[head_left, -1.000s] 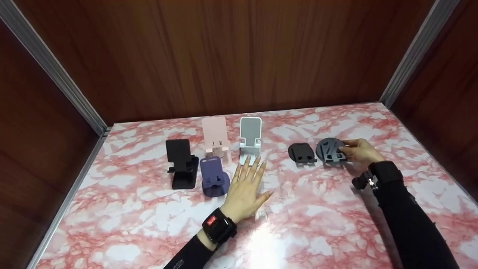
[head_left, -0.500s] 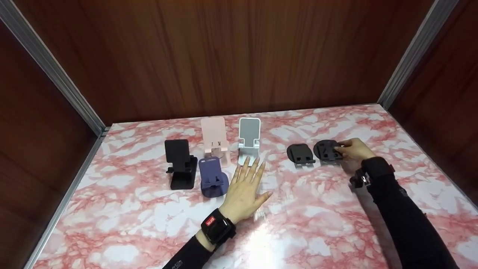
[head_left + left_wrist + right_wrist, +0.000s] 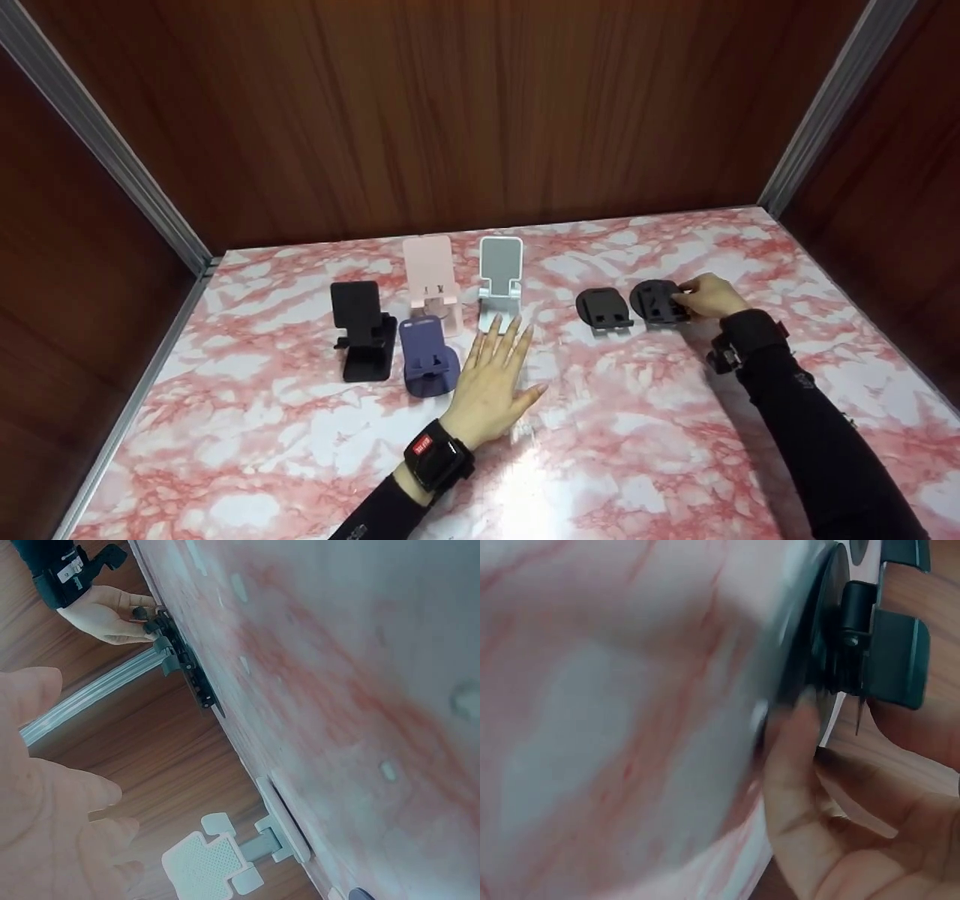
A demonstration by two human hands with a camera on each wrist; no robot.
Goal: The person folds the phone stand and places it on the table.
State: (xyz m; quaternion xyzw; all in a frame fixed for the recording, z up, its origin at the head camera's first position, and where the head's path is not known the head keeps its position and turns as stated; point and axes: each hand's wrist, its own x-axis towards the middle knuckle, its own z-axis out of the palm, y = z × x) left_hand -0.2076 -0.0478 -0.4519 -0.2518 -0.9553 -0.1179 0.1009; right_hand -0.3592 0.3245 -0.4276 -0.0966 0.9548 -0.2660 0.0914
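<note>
My right hand (image 3: 714, 295) pinches the right edge of a dark round-based folding phone stand (image 3: 652, 300), which lies folded low at the table's right side. Seen from the right wrist, its fingers (image 3: 799, 787) reach under the stand's base rim, and the thumb is partly hidden behind the black holder lip (image 3: 898, 660). Just left of it lies a second black folded phone stand (image 3: 606, 307). My left hand (image 3: 487, 386) is spread with straight fingers, fingertips overlapping the base of an upright white-and-grey phone stand (image 3: 502, 266). A purple phone stand (image 3: 425, 349) stands close beside that hand.
A pink phone stand (image 3: 430, 262) rises behind the purple one, and a black phone stand (image 3: 360, 322) is farthest left. Wood-grain panels (image 3: 480, 112) wall in the marbled table (image 3: 247, 435) at the back and sides.
The round stand in my right hand has gone from tilted and light-catching to flatter and darker, shifting slightly left with the hand. My left hand has stayed in place.
</note>
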